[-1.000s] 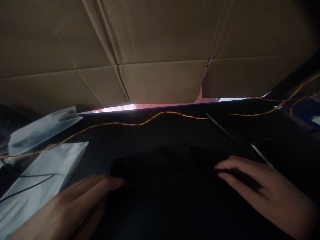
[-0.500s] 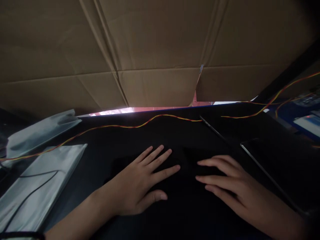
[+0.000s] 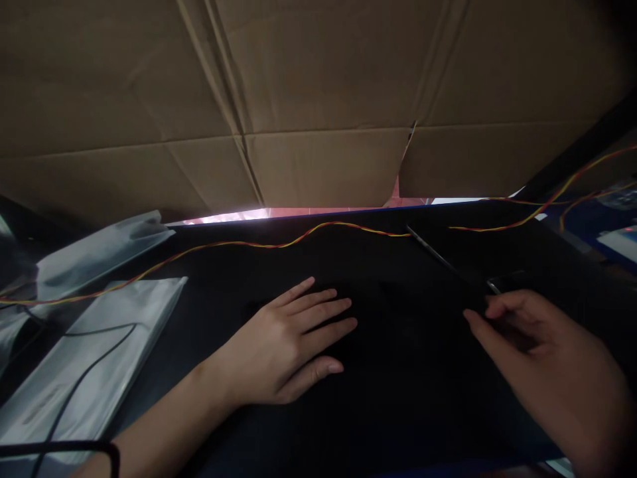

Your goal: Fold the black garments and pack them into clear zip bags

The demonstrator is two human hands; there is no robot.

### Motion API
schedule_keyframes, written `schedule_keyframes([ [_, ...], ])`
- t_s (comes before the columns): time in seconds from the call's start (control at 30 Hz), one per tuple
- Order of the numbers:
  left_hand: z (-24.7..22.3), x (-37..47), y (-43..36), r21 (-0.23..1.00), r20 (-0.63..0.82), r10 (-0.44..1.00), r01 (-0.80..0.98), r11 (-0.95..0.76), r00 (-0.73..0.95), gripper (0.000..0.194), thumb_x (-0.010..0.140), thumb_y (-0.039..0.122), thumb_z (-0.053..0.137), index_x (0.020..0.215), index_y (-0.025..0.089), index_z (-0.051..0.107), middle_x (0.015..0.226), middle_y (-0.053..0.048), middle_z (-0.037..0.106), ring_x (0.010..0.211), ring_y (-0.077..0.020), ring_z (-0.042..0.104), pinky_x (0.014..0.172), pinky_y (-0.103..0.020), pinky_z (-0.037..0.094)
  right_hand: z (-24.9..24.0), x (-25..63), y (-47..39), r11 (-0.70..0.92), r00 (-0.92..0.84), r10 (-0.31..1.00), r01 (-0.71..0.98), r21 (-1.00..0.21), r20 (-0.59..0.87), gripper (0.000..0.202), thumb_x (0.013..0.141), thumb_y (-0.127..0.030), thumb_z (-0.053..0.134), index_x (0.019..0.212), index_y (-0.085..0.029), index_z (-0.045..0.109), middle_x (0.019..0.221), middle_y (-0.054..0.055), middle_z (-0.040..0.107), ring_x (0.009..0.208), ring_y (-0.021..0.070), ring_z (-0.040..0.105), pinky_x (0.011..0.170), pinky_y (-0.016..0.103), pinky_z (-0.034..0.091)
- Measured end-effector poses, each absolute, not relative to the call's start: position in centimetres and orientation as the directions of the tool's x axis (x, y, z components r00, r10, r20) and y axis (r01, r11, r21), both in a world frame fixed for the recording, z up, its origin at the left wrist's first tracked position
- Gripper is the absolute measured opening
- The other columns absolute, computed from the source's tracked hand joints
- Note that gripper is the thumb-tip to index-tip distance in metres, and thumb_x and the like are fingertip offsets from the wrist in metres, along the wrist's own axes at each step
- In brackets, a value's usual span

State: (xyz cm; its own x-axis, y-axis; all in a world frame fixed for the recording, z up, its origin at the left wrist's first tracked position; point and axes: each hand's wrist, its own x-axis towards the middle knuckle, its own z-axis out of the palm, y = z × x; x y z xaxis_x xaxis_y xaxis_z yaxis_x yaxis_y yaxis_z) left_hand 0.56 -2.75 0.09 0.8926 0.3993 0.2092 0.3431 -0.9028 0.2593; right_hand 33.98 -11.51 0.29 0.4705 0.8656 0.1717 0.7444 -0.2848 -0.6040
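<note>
My left hand (image 3: 286,338) rests palm down with its fingers spread, over a very dark area of the black surface (image 3: 279,265); any object under it is too dark to make out. At the right, my right hand (image 3: 552,358) is by a dark flat slab with a silvery edge (image 3: 492,285). Its thumb and forefinger tips are slightly apart near the slab's corner, and the other fingers curl in. Most of the slab's edge is hidden behind this hand.
Cardboard (image 3: 318,79) hangs across the back. A twisted red-yellow wire (image 3: 269,245) crosses the surface. Pale plastic bags (image 3: 104,255) and a black cable (image 3: 79,378) lie left. Another dark flat thing with a thin bright edge (image 3: 432,251) lies beyond my right hand.
My right hand has moved right, from the dark middle area to the slab's corner, its fingers now more curled. My left hand stays flat, its fingers less spread. The view has shifted slightly.
</note>
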Motion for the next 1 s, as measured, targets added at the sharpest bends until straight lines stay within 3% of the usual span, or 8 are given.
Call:
schedule_keyframes([
  [0.13,0.1,0.4,-2.8,0.295,0.141,0.393,0.34,-0.893,0.909,0.051,0.11,0.045,0.057,0.155,0.022,0.059,0.161,-0.011,0.06,0.152,-0.037,0.053,0.13,-0.065,0.038,2.5,29.8,-11.3,-0.024,0.266,0.851,0.881,-0.472,0.453,0.007,0.094,-0.03,0.062,0.1,-0.031,0.065,0.105,0.008,0.075,0.091,0.031,0.074,0.075,0.044,0.057],
  [0.27,-0.3,0.6,-3.0,0.316,0.179,0.425,0.357,-0.879,0.887,0.044,0.11,0.038,0.058,0.152,0.024,0.063,0.158,-0.01,0.063,0.151,-0.035,0.056,0.128,-0.063,0.042,1.8,25.0,-10.3,0.164,-0.014,0.931,0.909,-0.383,0.365,0.022,0.096,-0.013,0.053,0.104,-0.029,0.066,0.11,0.008,0.072,0.098,0.0292,0.072,0.078,0.043,0.059],
  [0.37,-0.4,0.5,-3.2,0.311,0.179,0.432,0.365,-0.878,0.884,0.045,0.11,0.038,0.059,0.152,0.024,0.062,0.159,-0.011,0.062,0.151,-0.0348,0.055,0.128,-0.064,0.043,0.8,23.6,-10.3,0.244,-0.121,0.956,0.836,-0.492,0.268,0.022,0.101,-0.015,0.056,0.113,-0.028,0.067,0.116,0.007,0.072,0.102,0.0279,0.072,0.084,0.043,0.061],
  [0.47,-0.4,0.4,-3.2,0.298,0.159,0.434,0.376,-0.877,0.886,0.044,0.11,0.039,0.057,0.152,0.023,0.062,0.16,-0.011,0.061,0.151,-0.0344,0.055,0.127,-0.064,0.043,0.7,24.7,-11.6,0.3,-0.086,0.939,0.677,-0.672,0.333,0.021,0.105,-0.023,0.057,0.121,-0.032,0.068,0.126,0.006,0.071,0.111,0.026,0.071,0.093,0.042,0.061],
  [0.6,-0.4,0.3,-3.2,0.292,0.16,0.432,0.376,-0.879,0.887,0.044,0.111,0.038,0.056,0.152,0.024,0.061,0.16,-0.01,0.061,0.152,-0.0343,0.054,0.128,-0.063,0.042,0.3,27.7,-12.9,0.191,0.208,0.862,0.712,-0.676,0.462,0.015,0.106,-0.03,0.058,0.111,-0.031,0.072,0.118,0.007,0.073,0.105,0.0265,0.071,0.088,0.042,0.06],
  [0.8,-0.5,0.8,-3.6,0.277,0.196,0.433,0.374,-0.885,0.88,0.043,0.111,0.038,0.056,0.151,0.023,0.063,0.158,-0.01,0.064,0.15,-0.0349,0.057,0.127,-0.062,0.044,-1.5,29.1,-11.1,-0.141,0.257,0.954,0.838,-0.527,0.153,0.043,0.098,-0.063,0.064,0.112,-0.024,0.073,0.113,0.012,0.073,0.099,0.0341,0.073,0.079,0.05,0.06],
  [0.9,-0.6,1.2,-4.0,0.252,0.231,0.43,0.373,-0.893,0.873,0.041,0.111,0.039,0.055,0.145,0.019,0.067,0.153,-0.011,0.068,0.148,-0.0352,0.059,0.127,-0.06,0.044,-1.1,27.8,-10.1,-0.141,0.212,0.975,0.823,-0.55,0.067,0.036,0.095,-0.06,0.066,0.104,-0.025,0.069,0.104,0.009,0.074,0.098,0.034,0.074,0.083,0.051,0.059],
  [1.0,-0.4,1.2,-4.3,0.248,0.291,0.438,0.375,-0.893,0.85,0.038,0.111,0.038,0.056,0.142,0.019,0.068,0.149,-0.01,0.071,0.145,-0.033,0.061,0.127,-0.058,0.044,-0.5,27.0,-9.6,-0.15,0.197,0.98,0.796,-0.586,0.016,0.019,0.096,-0.047,0.064,0.1,-0.028,0.061,0.092,0.004,0.073,0.086,0.03,0.075,0.072,0.043,0.057],
])
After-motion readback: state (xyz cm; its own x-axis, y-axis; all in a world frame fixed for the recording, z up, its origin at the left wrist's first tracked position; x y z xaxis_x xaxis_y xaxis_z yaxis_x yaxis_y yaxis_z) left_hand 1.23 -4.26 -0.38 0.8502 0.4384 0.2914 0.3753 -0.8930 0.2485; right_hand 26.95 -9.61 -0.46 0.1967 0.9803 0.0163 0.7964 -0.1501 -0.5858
